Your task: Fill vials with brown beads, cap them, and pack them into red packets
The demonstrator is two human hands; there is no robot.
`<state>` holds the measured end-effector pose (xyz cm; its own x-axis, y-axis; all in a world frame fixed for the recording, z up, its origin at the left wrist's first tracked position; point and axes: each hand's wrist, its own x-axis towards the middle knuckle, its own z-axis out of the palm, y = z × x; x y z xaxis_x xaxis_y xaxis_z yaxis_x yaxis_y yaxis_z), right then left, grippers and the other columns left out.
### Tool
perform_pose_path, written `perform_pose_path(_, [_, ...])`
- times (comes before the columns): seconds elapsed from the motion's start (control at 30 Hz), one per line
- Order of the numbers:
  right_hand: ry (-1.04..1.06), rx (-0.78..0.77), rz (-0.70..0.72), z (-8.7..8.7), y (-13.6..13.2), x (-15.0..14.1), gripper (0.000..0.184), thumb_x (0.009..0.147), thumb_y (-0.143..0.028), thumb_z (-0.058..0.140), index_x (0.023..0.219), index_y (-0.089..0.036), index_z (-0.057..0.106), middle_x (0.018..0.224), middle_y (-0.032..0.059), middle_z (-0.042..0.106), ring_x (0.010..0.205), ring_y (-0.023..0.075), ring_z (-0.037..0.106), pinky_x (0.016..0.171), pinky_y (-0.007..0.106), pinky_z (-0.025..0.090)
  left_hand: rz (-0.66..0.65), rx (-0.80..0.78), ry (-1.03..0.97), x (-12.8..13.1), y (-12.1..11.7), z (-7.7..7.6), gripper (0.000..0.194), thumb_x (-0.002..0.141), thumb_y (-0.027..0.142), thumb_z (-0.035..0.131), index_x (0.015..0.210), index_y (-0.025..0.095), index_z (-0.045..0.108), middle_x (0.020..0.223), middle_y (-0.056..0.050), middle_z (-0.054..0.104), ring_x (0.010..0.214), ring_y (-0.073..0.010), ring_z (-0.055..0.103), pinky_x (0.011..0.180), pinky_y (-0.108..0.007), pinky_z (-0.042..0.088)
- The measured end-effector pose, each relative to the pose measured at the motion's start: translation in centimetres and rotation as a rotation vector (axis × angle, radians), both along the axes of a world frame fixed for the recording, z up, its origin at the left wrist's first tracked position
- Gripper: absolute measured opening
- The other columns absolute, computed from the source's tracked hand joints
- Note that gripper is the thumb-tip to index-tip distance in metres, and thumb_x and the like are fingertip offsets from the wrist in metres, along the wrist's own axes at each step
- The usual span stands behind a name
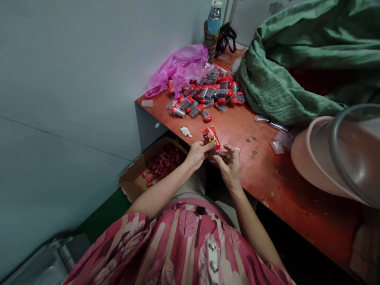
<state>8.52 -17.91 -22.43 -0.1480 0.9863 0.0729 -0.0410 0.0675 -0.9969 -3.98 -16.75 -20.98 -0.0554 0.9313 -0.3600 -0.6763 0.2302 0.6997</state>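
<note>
In front of my body, at the edge of the red table [264, 166], my left hand [196, 155] is closed on a red printed card [211, 136], thumb on top. Close beside it, my right hand [230, 168] has bent fingers around a small clear plastic case [214, 156], partly hidden by the fingers. A bit of red shows behind the right fingertips; I cannot make out what it belongs to. Past the hands lies a heap of small clear containers with red ends [210, 92]. A crumpled white scrap [185, 132] rests near the table edge.
Left of my knees stands a cardboard box [135, 180] with many red pieces. A pink plastic bag [181, 67] and a bottle [214, 19] are at the back. To the right are a green sack [267, 79], clear sleeves [277, 147] and pink basins [308, 158].
</note>
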Motion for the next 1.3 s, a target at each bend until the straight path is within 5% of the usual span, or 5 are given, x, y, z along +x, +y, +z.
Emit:
perform_pose_path(0.3, [0.169, -0.201, 0.088, -0.2, 1.3, 1.1, 0.045, 0.068, -0.028, 0.07, 0.105, -0.025, 0.045, 0.066, -0.0073, 0.062, 0.056, 0.0109, 0.06, 0.059, 0.026, 0.053, -0.221, 0.048, 0.076, -1.1, 0.3, -0.1, 0.03, 0.058, 0.028, 0.077, 0.08, 0.009, 0.07, 0.073, -0.007, 0.069, 0.063, -0.0144, 0.063, 0.067, -0.029, 0.049])
perform_pose_path(0.67, [0.107, -0.122, 0.044, 0.1, 1.1, 0.2, 0.046, 0.067, -0.029, 0.071, 0.104, -0.024, 0.046, 0.071, -0.0042, 0.065, 0.066, 0.0128, 0.063, 0.066, 0.028, 0.054, -0.218, 0.03, 0.089, -1.2, 0.8, 0.3, 0.033, 0.057, 0.031, 0.077, 0.078, 0.007, 0.07, 0.076, -0.01, 0.069, 0.062, -0.0155, 0.062, 0.064, -0.029, 0.049])
perform_pose_path(0.87, [-0.045, 0.018, -0.03, -0.3, 1.1, 0.3, 0.041, 0.07, -0.027, 0.069, 0.105, -0.023, 0.049, 0.085, 0.0002, 0.067, 0.075, 0.0144, 0.065, 0.072, 0.031, 0.053, 0.011, 0.024, 0.222, -0.2, 0.4, -0.7, 0.031, 0.054, 0.033, 0.078, 0.071, 0.01, 0.069, 0.061, -0.002, 0.065, 0.054, -0.0104, 0.057, 0.06, -0.025, 0.046])
perform_pose_path(1.13, [0.164, -0.187, 0.057, -0.6, 1.3, 0.5, 0.045, 0.067, -0.026, 0.071, 0.104, -0.023, 0.047, 0.07, -0.0055, 0.064, 0.061, 0.0111, 0.061, 0.062, 0.026, 0.053, -0.22, 0.003, 0.063, -1.0, 0.3, -0.3, 0.034, 0.056, 0.032, 0.077, 0.077, 0.007, 0.07, 0.074, -0.009, 0.069, 0.064, -0.0162, 0.063, 0.067, -0.032, 0.049])
perform_pose_path(1.3, [-0.017, -0.03, -0.018, 0.0, 0.9, 0.2, 0.041, 0.07, -0.029, 0.069, 0.105, -0.024, 0.049, 0.08, -0.0015, 0.066, 0.07, 0.0142, 0.064, 0.068, 0.03, 0.054, -0.031, 0.012, 0.189, -0.6, 0.3, -0.7, 0.03, 0.055, 0.032, 0.078, 0.072, 0.009, 0.069, 0.061, -0.003, 0.066, 0.053, -0.0116, 0.058, 0.057, -0.026, 0.046])
